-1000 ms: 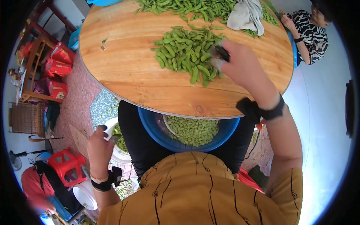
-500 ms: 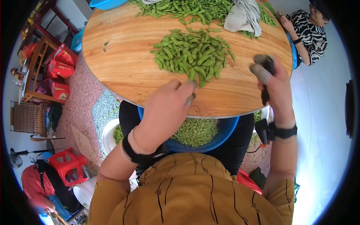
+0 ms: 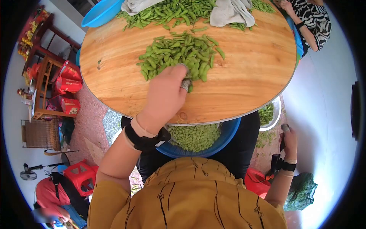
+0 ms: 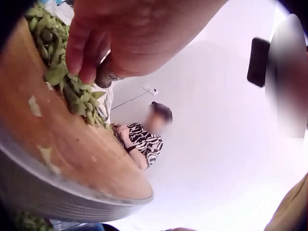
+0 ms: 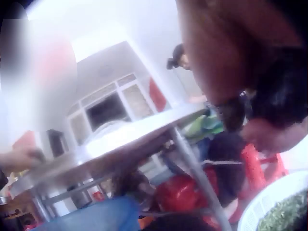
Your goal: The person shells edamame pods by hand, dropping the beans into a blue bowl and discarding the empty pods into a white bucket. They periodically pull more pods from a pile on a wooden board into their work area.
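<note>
A heap of green soybean pods [image 3: 171, 53] lies on the round wooden table [image 3: 244, 87]. My left hand [image 3: 164, 93] reaches over the table's front edge to the heap's near side, its thumb and forefinger pinching a pod. Grey wraps cover the tips of these fingers. Out to the right, below tabletop height, my right hand [image 3: 289, 140] grips a dark elongated object [image 5: 284, 86], its kind unclear. A white basket [image 3: 280, 110] of pods or empty hulls stands near that hand. Under the table edge, a blue basin [image 3: 227, 135] in my lap holds shelled beans [image 3: 194, 137].
More pods [image 3: 183, 13] cover the table's back, with a grey cloth [image 3: 230, 13] over some. At back left is a light-blue basin [image 3: 101, 13]. Another person [image 3: 314, 23] sits at right. Red stools [image 3: 82, 177] and a green bag [image 3: 301, 191] stand around me.
My right hand has gone from the heap to the right and down beside the white basket. My left hand has come up from the lower left onto the heap's near edge.
</note>
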Motion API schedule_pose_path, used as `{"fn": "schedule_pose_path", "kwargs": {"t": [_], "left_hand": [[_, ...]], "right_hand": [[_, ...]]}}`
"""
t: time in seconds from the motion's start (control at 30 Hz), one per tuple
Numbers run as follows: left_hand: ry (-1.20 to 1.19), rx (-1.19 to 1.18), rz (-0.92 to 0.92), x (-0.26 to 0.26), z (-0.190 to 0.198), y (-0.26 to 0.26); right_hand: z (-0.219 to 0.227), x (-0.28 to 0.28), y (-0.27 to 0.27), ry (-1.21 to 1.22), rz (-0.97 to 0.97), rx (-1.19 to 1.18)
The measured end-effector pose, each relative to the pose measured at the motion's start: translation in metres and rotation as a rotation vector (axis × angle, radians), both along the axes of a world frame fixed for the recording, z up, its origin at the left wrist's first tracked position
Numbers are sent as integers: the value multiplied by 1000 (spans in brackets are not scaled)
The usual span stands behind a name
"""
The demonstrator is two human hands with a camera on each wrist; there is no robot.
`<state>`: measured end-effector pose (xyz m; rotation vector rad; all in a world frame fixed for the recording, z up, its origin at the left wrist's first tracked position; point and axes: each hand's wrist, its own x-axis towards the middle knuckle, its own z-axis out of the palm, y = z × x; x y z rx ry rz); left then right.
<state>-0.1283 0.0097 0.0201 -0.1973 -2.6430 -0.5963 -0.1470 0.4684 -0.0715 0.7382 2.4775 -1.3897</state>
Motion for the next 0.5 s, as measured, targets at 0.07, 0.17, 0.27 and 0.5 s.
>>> {"fn": "schedule_pose_path", "kwargs": {"t": [0.07,0.17,0.27,0.5], "left_hand": [[-138,248,67,2,1,-1],[-368,778,98,8,5,-7],[-465,1164,72,15,11,-6],[-340,1317,123,27,8,-10]], "right_hand": [[-27,12,15,-68,-33,-239],[-19,21,-7,44,-185,-421],[22,27,-63,176,-135,-337],[93,42,-184,149,595,-402]]}}
